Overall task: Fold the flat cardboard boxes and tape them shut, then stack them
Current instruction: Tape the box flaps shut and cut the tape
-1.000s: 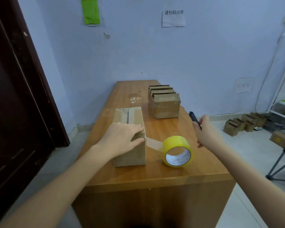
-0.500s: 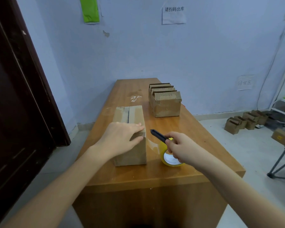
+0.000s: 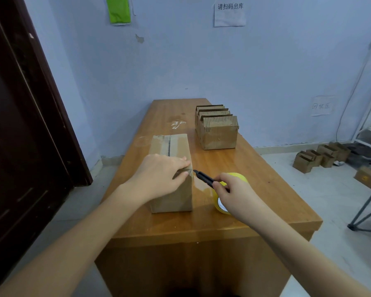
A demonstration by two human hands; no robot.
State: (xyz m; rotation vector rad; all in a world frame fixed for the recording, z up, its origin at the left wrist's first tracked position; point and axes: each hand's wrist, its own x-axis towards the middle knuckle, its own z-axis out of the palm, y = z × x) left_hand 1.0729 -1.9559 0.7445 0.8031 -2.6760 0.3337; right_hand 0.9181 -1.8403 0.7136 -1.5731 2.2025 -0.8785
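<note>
The left hand (image 3: 159,176) is lying palm-down on the near top of the cardboard box (image 3: 171,168), its fingers straight and pressing flat along the top right edge, with the fingertips (image 3: 185,161) reaching the corner where clear tape (image 3: 201,187) is coming off the box. The box is sitting closed on the wooden table (image 3: 223,224), its top seam running away from the pressing hand, and the box's near end is showing below the wrist.

Just to the right of that hand, the right hand (image 3: 236,196) is curling its fingers round a black cutter (image 3: 204,179), holding it by the rear end. The cutter is pointing left and slightly up, and its tip is sitting right at the box's top right edge, just beside the left fingertips; whether it is touching the tape cannot be told. Directly under and behind the right hand, a yellow tape roll (image 3: 234,177) is standing on edge on the table, mostly hidden by the hand, with the clear strip stretching from it towards the box.

Beyond both hands, further along the table, a bundle of flat boxes (image 3: 217,129) is standing upright.
</note>
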